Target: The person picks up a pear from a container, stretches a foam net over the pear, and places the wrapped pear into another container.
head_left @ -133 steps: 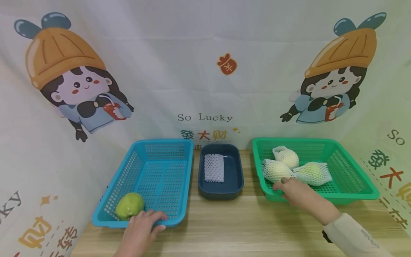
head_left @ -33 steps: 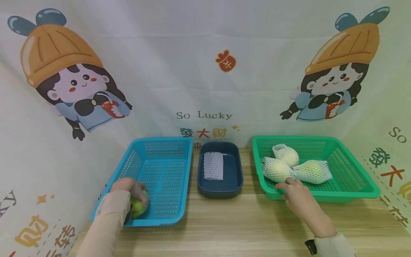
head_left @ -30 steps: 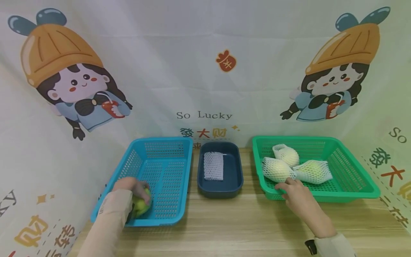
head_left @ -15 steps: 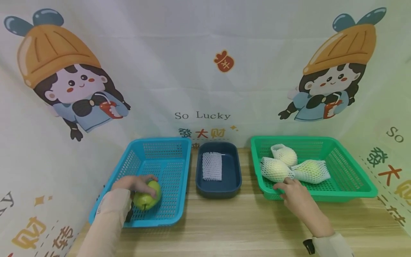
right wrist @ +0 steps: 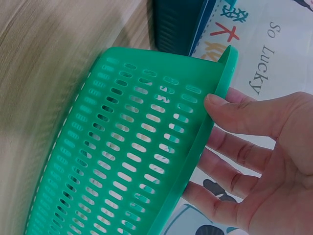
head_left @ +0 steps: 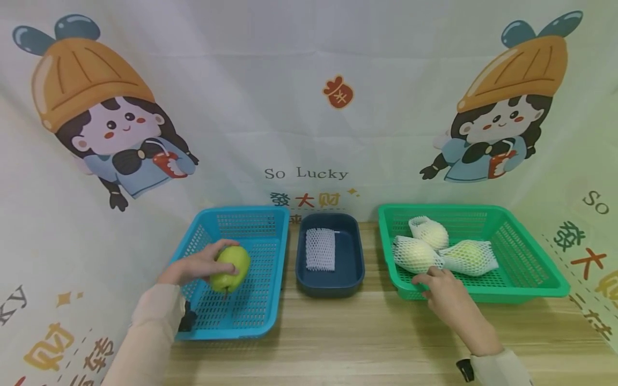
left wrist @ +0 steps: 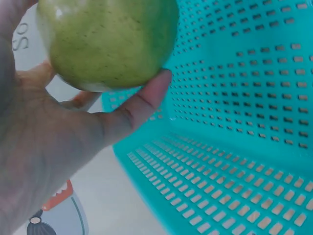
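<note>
My left hand (head_left: 203, 264) grips a green pear (head_left: 234, 268) from the side, thumb and fingers around it, its short stem pointing down. In the head view the pear is above the floor of the blue basket (head_left: 282, 257). The left wrist view shows the speckled pear (left wrist: 110, 44) close up against the thumb. My right hand (head_left: 444, 295) pinches the near rim of the green basket (head_left: 526, 292), thumb outside and fingers over the edge. Inside that basket are three pale fruits in white foam nets: one at the back (head_left: 429, 234), one at the left (head_left: 415, 255), one at the right (head_left: 468, 257).
Between the baskets stands a dark blue tray (head_left: 350, 257) with a flat white foam net (head_left: 320, 250) in its left half. All three containers are on a wooden table (head_left: 328, 343). A printed cloth (head_left: 241, 107) hangs close behind them.
My left hand has moved from the blue basket's near rim to the pear, gripped it and lifted it up and to the right. My right hand has stayed at the green basket's rim.
</note>
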